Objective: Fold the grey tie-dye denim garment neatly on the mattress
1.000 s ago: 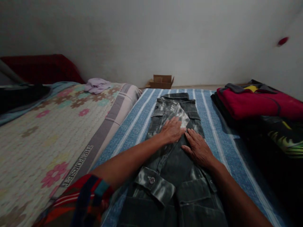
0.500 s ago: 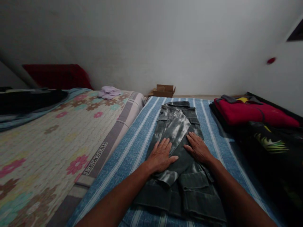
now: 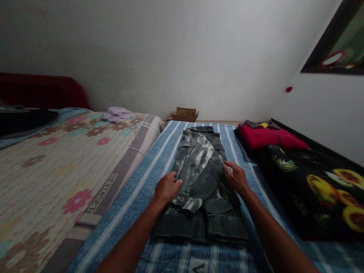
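A dark grey-green jacket (image 3: 196, 182) with pale tie-dye patches lies flat, its collar at the far end. A sleeve is folded across its middle, and the buttoned cuff rests near the lower hem. My left hand (image 3: 167, 187) holds the jacket's left edge with bent fingers, the thumb on top. At the opposite edge my right hand (image 3: 236, 177) is also closed on the fabric, its fingertips partly hidden by the cloth.
Beneath the jacket is a blue striped bedspread (image 3: 142, 193). To the right lie a folded red garment (image 3: 274, 137) and a black fruit-print garment (image 3: 301, 201). A floral-covered bed (image 3: 57, 170) stands left, holding a lilac cloth (image 3: 117, 114). A cardboard box (image 3: 185, 114) sits by the wall.
My hands have gone from lying flat on the sleeve to the jacket's two side edges, with fingers bent. The view has turned right, showing more of the fruit-print garment and a window.
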Motion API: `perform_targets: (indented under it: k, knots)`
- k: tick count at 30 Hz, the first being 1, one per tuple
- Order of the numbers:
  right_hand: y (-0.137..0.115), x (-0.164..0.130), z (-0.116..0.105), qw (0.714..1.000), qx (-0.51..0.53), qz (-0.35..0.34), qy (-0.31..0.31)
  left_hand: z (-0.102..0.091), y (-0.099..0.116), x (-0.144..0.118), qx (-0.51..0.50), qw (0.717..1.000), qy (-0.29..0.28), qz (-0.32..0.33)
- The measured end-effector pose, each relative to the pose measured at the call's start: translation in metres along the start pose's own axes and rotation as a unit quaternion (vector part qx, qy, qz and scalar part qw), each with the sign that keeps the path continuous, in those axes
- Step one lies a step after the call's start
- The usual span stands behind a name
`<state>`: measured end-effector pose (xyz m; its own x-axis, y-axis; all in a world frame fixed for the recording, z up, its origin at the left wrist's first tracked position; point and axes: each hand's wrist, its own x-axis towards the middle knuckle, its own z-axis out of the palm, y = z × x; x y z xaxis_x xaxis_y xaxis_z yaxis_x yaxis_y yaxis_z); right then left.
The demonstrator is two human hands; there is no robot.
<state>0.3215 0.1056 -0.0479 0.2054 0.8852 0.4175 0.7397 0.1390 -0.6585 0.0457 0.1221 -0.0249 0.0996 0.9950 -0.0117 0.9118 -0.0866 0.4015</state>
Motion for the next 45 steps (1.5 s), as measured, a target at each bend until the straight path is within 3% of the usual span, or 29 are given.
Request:
perform_targets:
  k: [7, 16, 23, 26, 28, 31, 35, 45]
  knots:
    - [-0.01, -0.042, -0.019, 0.998, 0.017, 0.022, 0.05, -0.001, 0.002, 0.004, 0.022, 0.999, -0.014, -0.03]
    - [-0.057, -0.099, -0.005, 0.985, -0.029, -0.17, 0.001, -0.004, 0.001, 0.005, -0.01, 1.0, -0.013, -0.014]
    - [-0.067, -0.113, 0.011, 0.977, -0.078, -0.183, -0.078, -0.006, -0.001, -0.007, 0.005, 1.0, 0.004, -0.021]
    - [-0.067, -0.115, 0.013, 0.977, -0.09, -0.179, -0.078, -0.009, 0.01, -0.022, 0.029, 0.997, 0.062, 0.022]
    - [-0.066, -0.116, 0.015, 0.975, -0.097, -0.182, -0.077, -0.005, 0.02, -0.035, 0.045, 0.991, 0.085, 0.093]
    - [-0.065, -0.117, 0.017, 0.974, -0.102, -0.185, -0.082, 0.009, 0.032, -0.05, 0.061, 0.982, 0.027, 0.175]
    - [-0.061, -0.119, 0.02, 0.974, -0.1, -0.184, -0.083, 0.029, 0.033, -0.055, 0.099, 0.976, -0.057, 0.186]
    - [-0.057, -0.124, 0.02, 0.974, -0.096, -0.195, -0.068, 0.03, 0.031, -0.058, 0.086, 0.979, -0.047, 0.182]
